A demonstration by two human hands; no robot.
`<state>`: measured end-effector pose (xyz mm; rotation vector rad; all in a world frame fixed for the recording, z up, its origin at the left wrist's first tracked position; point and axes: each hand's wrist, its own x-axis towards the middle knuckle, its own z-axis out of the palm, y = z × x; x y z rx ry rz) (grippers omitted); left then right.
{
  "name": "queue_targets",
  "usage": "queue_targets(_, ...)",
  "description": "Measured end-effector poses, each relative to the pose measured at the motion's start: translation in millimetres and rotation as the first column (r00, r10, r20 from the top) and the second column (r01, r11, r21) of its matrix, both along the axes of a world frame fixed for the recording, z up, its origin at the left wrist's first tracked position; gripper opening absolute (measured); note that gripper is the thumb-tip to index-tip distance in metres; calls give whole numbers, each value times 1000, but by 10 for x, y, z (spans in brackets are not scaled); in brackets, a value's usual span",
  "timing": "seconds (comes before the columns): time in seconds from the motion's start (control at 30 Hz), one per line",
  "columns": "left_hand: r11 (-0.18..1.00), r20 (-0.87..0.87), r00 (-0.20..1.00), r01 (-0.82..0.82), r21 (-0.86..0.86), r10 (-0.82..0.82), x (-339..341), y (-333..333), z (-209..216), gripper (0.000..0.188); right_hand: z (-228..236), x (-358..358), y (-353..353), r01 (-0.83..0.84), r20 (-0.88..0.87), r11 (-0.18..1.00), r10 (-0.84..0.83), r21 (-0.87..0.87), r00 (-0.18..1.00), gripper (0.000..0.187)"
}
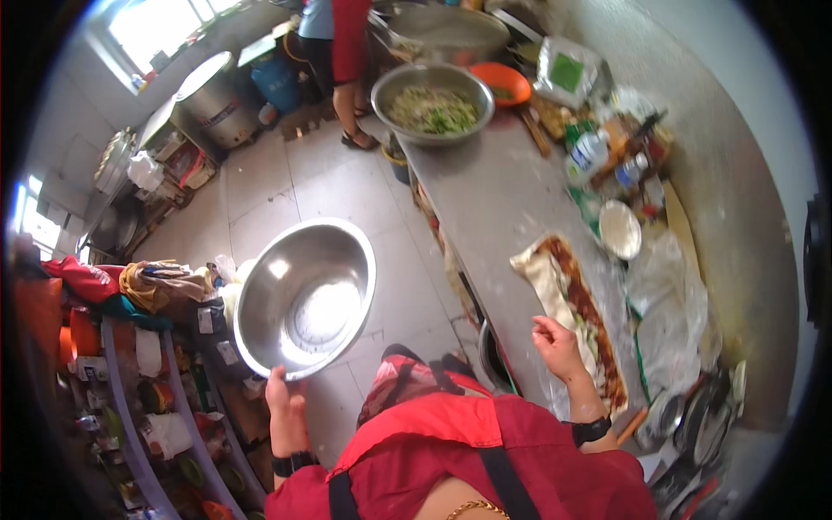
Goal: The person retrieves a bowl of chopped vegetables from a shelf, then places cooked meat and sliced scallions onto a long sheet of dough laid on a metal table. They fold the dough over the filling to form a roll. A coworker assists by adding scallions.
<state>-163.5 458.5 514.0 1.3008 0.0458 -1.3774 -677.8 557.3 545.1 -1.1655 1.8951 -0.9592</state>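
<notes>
My left hand [283, 409] grips the near rim of a large, empty steel basin [260, 334], thumb at the edge. The basin is tilted and held over the floor, left of my body. My right hand [561, 348] hovers over the steel worktop [494, 208], fingers loosely bent and nothing visible in them. Just beside it lies a long strip of dough [548, 282], partly folded over, with a band of reddish-brown filling [582, 299] along it. Some pale green bits show on the filling near the hand.
A steel bowl of chopped greens [433, 104] stands at the worktop's far end, beside an orange bowl [503, 82]. Bottles [588, 156], a white bowl [620, 230] and plastic bags line the wall. Crowded shelves [139, 407] stand left. Another person [347, 52] stands beyond.
</notes>
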Motion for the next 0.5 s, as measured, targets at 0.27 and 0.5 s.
queue_targets(0.27,960,-41,959,-281,4,281,884,-1449,-214,34,65,896,-2627,-325,-83,944,320,-51,944,31)
queue_targets(0.5,975,5,989,-144,-166,147,1774,-4207,56,24,-39,2125,-4694,-407,-34,913,406,-29,913,35)
